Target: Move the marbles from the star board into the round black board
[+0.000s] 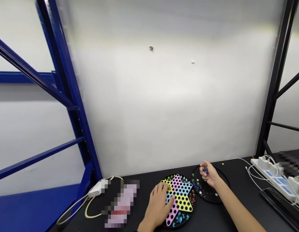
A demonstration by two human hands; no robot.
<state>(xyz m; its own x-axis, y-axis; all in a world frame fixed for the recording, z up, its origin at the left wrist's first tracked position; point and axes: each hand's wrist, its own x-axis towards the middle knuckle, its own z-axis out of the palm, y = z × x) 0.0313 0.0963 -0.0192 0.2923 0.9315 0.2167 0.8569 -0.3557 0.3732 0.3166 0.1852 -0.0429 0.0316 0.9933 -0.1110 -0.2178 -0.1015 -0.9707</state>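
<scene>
My left hand (159, 203) rests with its fingers stretched out over the left part of a Chinese checkers board (185, 202). The board is round and black, with a star of pink, yellow and blue points full of dark holes. Glass marbles (180, 219) in several colours lie in the rim around the star. To the right, my right hand (209, 174) is curled, palm up, around several dark blue marbles (205, 170). It is above a round black tray (209, 195), where green, blue and white marbles sit toward the left side.
A white power strip (278, 182) with plugs and cables stands at the right, beside a black phone-like slab (282, 206). On the left are a white adapter (97, 188) with a looped cable and a blurred pink packet (122, 206). A blue metal frame (74, 106) rises at the left, and a white wall (173, 106) stands behind.
</scene>
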